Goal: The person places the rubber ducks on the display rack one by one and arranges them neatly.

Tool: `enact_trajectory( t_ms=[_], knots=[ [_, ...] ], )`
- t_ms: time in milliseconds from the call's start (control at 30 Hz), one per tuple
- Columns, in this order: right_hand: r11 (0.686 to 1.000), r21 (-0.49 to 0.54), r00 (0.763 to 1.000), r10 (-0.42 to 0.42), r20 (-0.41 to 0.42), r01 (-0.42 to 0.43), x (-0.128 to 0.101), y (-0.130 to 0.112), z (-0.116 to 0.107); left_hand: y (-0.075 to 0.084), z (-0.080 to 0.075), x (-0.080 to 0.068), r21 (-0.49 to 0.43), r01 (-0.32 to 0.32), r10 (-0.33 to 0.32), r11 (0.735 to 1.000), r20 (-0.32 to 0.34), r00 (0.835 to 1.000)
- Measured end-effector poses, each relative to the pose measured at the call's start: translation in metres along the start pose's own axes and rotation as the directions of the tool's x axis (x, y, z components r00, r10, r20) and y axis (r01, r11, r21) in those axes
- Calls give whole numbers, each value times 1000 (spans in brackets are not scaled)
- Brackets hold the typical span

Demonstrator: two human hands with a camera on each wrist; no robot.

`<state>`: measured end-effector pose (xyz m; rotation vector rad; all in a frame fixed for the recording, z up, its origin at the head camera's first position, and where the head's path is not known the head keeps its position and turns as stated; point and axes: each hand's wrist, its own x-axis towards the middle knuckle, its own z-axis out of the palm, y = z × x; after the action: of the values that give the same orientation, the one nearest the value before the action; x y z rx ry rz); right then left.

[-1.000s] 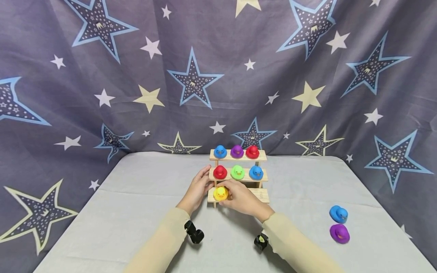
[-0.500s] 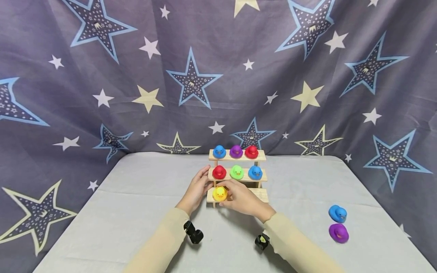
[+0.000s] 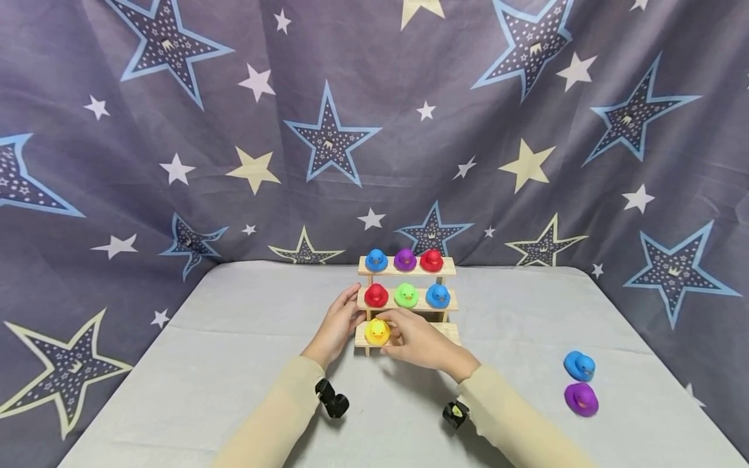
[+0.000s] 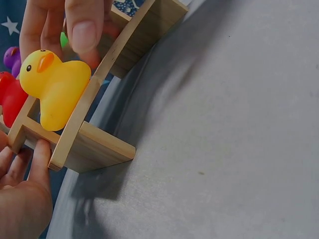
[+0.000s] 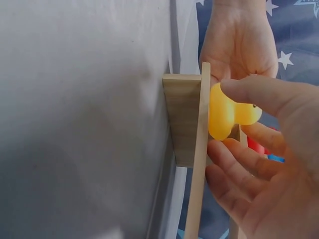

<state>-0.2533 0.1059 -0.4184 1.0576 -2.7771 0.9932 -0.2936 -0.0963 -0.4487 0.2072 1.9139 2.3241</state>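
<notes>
A yellow rubber duck (image 3: 377, 332) sits upright at the left end of the bottom tier of a three-tier wooden display stand (image 3: 447, 331). Around its right side is my right hand (image 3: 424, 341), fingers loosely bent; in the left wrist view the thumb (image 4: 83, 36) stands a little apart from the duck. My left hand (image 3: 336, 328) rests its fingertips against the stand's left side. Red (image 3: 376, 296), green (image 3: 406, 296) and blue (image 3: 437, 296) ducks line the middle tier. Blue (image 3: 376, 260), purple (image 3: 405, 260) and red (image 3: 432, 260) ducks occupy the top.
On the grey table (image 3: 234, 364), a blue duck (image 3: 579, 366) and a purple duck (image 3: 582, 399) lie to the right of the stand. A star-patterned curtain (image 3: 374, 195) hangs behind the table.
My right hand has eased slightly to the right, its fingers loosening from the yellow duck, which stays on the bottom tier. The left hand keeps its place at the stand.
</notes>
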Motion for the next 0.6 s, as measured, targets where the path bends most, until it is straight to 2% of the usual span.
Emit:
enact_trajectory(
  t_ms=[233, 600],
  knots=[
    [1000, 15, 1000, -26, 11, 26, -8, 1, -8, 0, 0, 0, 4, -6, 6, 1000, -3, 1000],
    [999, 34, 997, 27, 68, -29, -32, 9, -25, -2, 0, 1, 4, -2, 2, 1000, -9, 1000]
  ],
)
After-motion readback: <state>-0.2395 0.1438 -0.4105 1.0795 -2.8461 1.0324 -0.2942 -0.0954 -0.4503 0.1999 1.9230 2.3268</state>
